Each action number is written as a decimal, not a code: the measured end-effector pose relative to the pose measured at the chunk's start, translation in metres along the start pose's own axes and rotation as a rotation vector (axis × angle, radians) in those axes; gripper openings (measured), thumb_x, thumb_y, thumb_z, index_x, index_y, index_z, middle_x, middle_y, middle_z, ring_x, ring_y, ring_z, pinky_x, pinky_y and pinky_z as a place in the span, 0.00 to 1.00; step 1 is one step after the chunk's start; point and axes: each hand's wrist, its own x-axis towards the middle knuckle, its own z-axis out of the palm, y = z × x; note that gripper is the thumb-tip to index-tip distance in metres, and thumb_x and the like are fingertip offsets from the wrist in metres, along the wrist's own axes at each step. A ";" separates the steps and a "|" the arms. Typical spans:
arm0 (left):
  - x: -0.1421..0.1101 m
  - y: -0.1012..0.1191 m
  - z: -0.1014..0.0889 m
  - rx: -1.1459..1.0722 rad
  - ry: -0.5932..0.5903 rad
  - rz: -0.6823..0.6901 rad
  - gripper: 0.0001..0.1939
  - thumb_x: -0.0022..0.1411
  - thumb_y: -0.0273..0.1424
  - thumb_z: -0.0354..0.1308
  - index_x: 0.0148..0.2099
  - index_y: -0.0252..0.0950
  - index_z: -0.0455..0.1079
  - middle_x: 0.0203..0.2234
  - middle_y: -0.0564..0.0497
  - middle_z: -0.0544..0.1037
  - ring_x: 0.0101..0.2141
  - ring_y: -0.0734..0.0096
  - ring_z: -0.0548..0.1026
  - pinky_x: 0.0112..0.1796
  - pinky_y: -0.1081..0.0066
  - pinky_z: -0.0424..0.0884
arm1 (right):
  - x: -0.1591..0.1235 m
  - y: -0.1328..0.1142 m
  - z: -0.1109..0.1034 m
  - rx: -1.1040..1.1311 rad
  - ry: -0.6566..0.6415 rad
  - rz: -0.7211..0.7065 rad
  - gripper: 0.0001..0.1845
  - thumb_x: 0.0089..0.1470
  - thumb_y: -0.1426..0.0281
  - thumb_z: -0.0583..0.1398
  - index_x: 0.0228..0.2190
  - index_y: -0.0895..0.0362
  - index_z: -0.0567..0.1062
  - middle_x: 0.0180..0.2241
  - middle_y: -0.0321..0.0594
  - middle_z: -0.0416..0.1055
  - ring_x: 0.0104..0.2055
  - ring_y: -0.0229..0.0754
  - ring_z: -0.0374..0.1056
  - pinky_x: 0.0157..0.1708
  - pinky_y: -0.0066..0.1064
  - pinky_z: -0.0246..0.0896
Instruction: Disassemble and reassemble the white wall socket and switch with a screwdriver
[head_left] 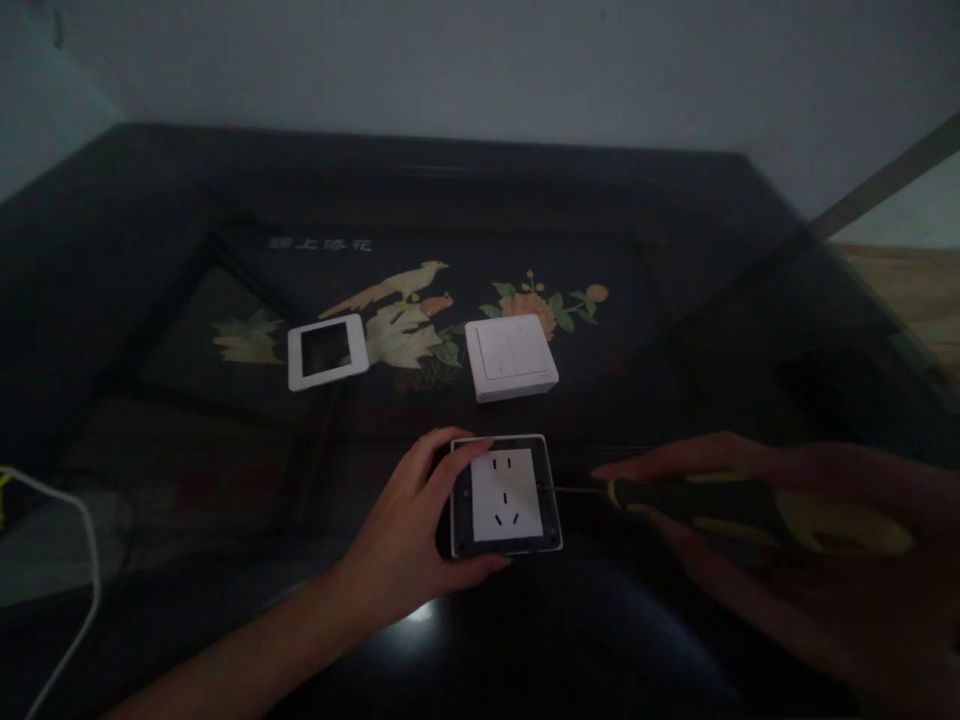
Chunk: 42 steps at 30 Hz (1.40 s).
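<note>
My left hand (420,510) grips a wall socket (506,515) from its left side, fingers on the top edge and thumb along the bottom. The socket has a white face with several slots, set in a dark frame with a pale rim. In my right hand (810,600) is a screwdriver (697,505) with a dark and yellow handle, lying nearly level. Its thin shaft points left, and the tip meets the right side of the socket's dark frame. Whether it sits in a screw there is too dim to tell.
Beyond the socket lies a white two-rocker switch (514,355). A white square cover frame (330,380) is to its left. All are on a dark glossy table (637,390) with a bird-and-flower picture. A white cable (91,545) curves at the left edge.
</note>
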 end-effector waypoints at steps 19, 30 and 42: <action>0.011 -0.004 0.005 0.104 -0.005 0.076 0.51 0.50 0.41 0.70 0.69 0.47 0.44 0.60 0.39 0.58 0.59 0.40 0.62 0.55 0.39 0.66 | 0.044 -0.043 0.004 -0.427 -0.007 -0.201 0.14 0.62 0.71 0.57 0.49 0.55 0.72 0.41 0.43 0.79 0.44 0.48 0.78 0.45 0.36 0.75; 0.010 -0.005 0.004 0.049 -0.004 0.071 0.51 0.49 0.40 0.71 0.68 0.47 0.45 0.60 0.40 0.59 0.59 0.41 0.63 0.56 0.38 0.65 | 0.046 -0.039 0.007 -0.464 0.038 -0.271 0.08 0.61 0.63 0.61 0.40 0.52 0.75 0.41 0.42 0.74 0.41 0.46 0.74 0.40 0.34 0.75; 0.009 -0.007 0.003 0.051 0.003 0.075 0.49 0.50 0.40 0.70 0.68 0.46 0.47 0.60 0.41 0.60 0.60 0.43 0.62 0.57 0.41 0.65 | 0.042 -0.040 -0.004 -0.377 -0.030 -0.220 0.09 0.63 0.64 0.57 0.44 0.48 0.75 0.52 0.41 0.72 0.50 0.49 0.74 0.43 0.37 0.76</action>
